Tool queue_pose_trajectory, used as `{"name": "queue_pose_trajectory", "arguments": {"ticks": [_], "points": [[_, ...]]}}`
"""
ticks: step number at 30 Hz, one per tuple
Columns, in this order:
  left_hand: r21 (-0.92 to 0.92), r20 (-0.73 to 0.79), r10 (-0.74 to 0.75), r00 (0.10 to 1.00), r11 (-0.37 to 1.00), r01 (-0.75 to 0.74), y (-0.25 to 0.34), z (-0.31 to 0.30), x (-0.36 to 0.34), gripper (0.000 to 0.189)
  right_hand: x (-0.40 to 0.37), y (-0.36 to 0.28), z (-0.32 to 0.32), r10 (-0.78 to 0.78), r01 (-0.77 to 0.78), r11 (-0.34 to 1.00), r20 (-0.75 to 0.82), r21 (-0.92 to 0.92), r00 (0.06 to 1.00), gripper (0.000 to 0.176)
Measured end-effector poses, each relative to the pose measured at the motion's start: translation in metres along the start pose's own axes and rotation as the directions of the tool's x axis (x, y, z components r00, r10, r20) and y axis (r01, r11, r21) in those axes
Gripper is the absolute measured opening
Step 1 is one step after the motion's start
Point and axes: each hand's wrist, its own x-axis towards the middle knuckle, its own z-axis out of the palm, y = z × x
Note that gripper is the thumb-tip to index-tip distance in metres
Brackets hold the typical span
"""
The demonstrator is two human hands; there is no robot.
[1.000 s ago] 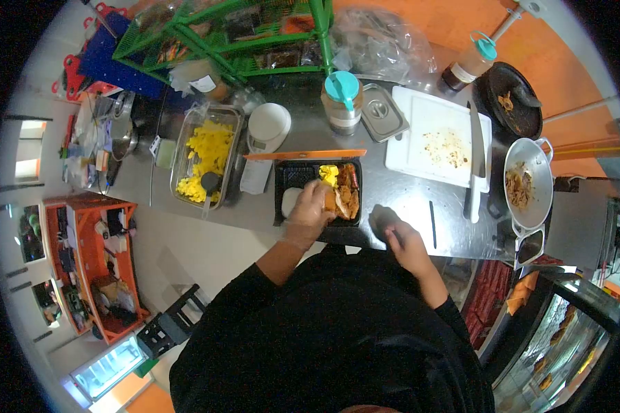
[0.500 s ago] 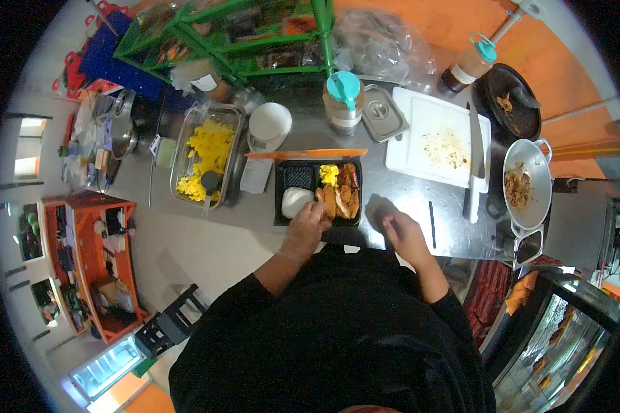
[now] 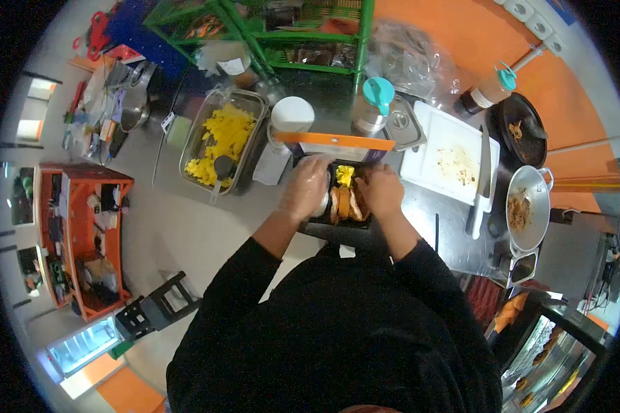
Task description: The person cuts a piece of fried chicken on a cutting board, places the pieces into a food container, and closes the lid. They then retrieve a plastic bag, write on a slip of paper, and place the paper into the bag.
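Note:
A black meal tray (image 3: 322, 228) lies on the steel counter in front of my body. Sliced fried meat (image 3: 348, 204) fills its lower right part, with yellow egg (image 3: 345, 175) above. My left hand (image 3: 304, 186), in a clear glove, rests over the tray's left side and mostly covers the white rice (image 3: 324, 205). My right hand (image 3: 381, 189) is at the right side, its fingers bent over the tray's upper right part. Fingertips of both hands are blurred, and what they grip cannot be made out. An orange-edged box (image 3: 334, 141) stands just behind the tray.
Left of the tray are a glass container (image 3: 222, 141) of yellow egg with a spoon and a white scale (image 3: 293, 115). To the right are a turquoise-lidded jug (image 3: 374, 107), a white cutting board (image 3: 448, 155), a knife (image 3: 484, 168) and a pan (image 3: 528, 206). A green rack (image 3: 310, 36) stands behind.
My left hand has moved up along the tray's left side. My right hand has come from beside the tray onto its right side. The view has shifted, and more of the box's front shows.

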Motion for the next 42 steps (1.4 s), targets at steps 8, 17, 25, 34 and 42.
{"name": "queue_pose_trajectory", "arguments": {"ticks": [8,17,25,34,42], "points": [[0.106,0.056,0.036,0.998,0.993,-0.042,-0.007,0.021,0.013,0.039,0.009,0.004,0.004,0.030,-0.030,0.999,0.046,-0.013,0.998,0.035],[0.066,0.120,-0.016,0.993,0.998,0.008,-0.011,0.017,0.024,0.034,0.008,0.001,-0.008,-0.028,0.039,0.993,-0.092,0.116,0.995,0.020],[-0.135,0.108,-0.072,0.992,0.987,0.086,-0.020,0.023,0.018,0.031,0.016,-0.026,-0.034,-0.408,0.468,0.882,-0.404,0.058,0.819,0.014],[-0.228,0.078,-0.056,0.995,0.971,0.072,-0.041,0.031,0.006,0.043,0.053,-0.036,-0.006,-0.642,0.614,0.765,-0.147,-0.195,0.752,0.019],[-0.279,0.025,-0.034,0.999,0.960,0.039,-0.047,0.020,0.000,0.038,0.062,-0.036,0.010,-0.671,0.660,0.737,-0.044,-0.144,0.740,0.025]]}}
